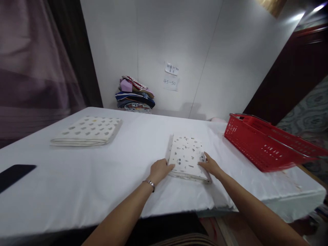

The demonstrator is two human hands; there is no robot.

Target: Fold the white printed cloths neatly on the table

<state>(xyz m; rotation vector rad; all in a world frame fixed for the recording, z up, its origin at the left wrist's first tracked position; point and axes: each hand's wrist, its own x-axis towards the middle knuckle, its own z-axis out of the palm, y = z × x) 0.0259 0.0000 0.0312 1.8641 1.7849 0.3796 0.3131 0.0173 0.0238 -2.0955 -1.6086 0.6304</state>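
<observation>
While hands (159, 169) (212, 166) hold folded cloth (187, 153), paper sign (170, 83), "45-50"

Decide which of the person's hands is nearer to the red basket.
Right. The right hand touches the right edge of the folded cloth, on the side toward the red basket; the left hand is at the cloth's left edge, farther from the basket.

Person's left hand (159, 169), right hand (212, 165): bare. Forearms (128, 212) slender, bare as far as visible. Round left wrist (152, 179), narrow silvery bracelet (151, 184), shiny, slightly broader toward right; finer detail too small to tell. At near edge, striped brown cloth (184, 240), blurred; cannot tell whether worn.
</observation>
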